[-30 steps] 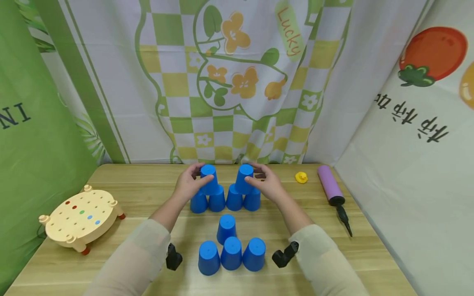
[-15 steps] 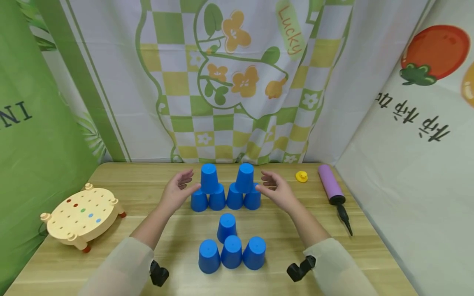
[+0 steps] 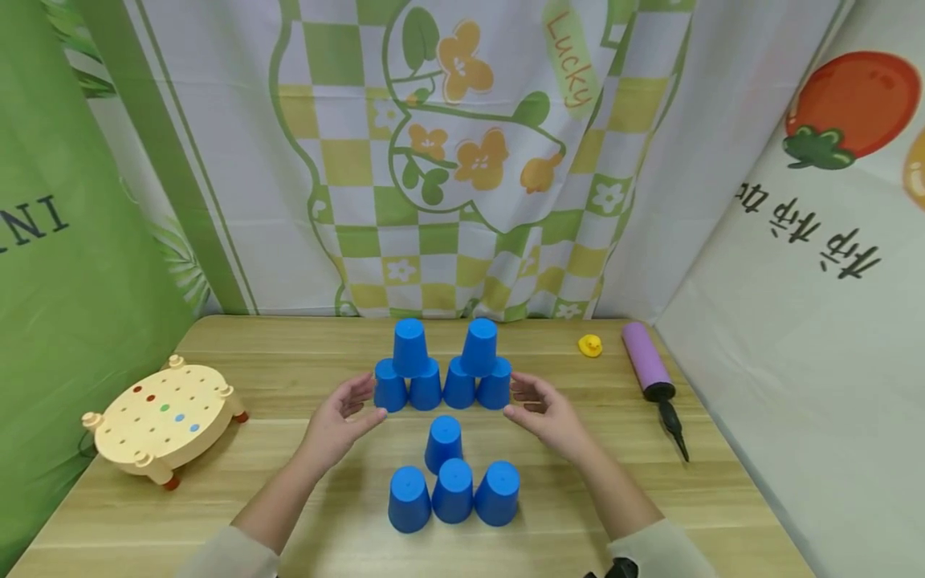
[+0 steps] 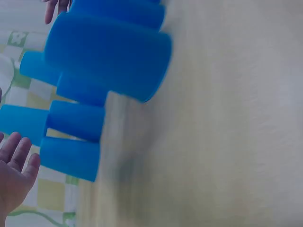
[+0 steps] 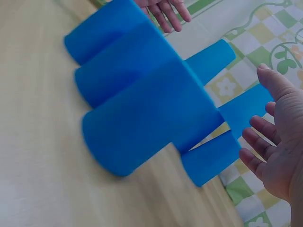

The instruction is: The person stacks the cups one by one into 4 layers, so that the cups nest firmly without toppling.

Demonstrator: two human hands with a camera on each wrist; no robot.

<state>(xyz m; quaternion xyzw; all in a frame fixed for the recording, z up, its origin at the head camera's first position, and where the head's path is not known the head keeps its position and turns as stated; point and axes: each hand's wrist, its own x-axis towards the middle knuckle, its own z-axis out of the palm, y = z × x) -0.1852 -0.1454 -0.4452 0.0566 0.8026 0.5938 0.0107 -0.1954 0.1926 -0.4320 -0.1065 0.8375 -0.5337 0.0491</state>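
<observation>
A: Head view first! Two blue upper cups (image 3: 409, 348) each straddle a pair of lower cups (image 3: 425, 385), mid-desk (image 3: 303, 345), towards its far edge. Four front cups (image 3: 453, 491) stand closer to the near edge.

B: And the hands?

A: Left hand (image 3: 340, 419) and right hand (image 3: 545, 413) flank those pairs, fingers parted, gripping nothing. One inward bump might shift a base and topple its top cup!

B: Any lettering?

A: "Lucky" on the back curtain (image 3: 571, 56), "NI" on the green curtain (image 3: 72, 281), possibly cut short, and slanted Chinese characters on the right curtain (image 3: 795, 321); can't read those confidently.

B: Left wrist view: fingertips right beside a lower cup. Touching? Can't tell. A twitch could split that pair. No label readable.

A: Right wrist view: thumb spread wide, palm bare, front cups looming close; a low swing could clip them. No brand legible here either!
</observation>
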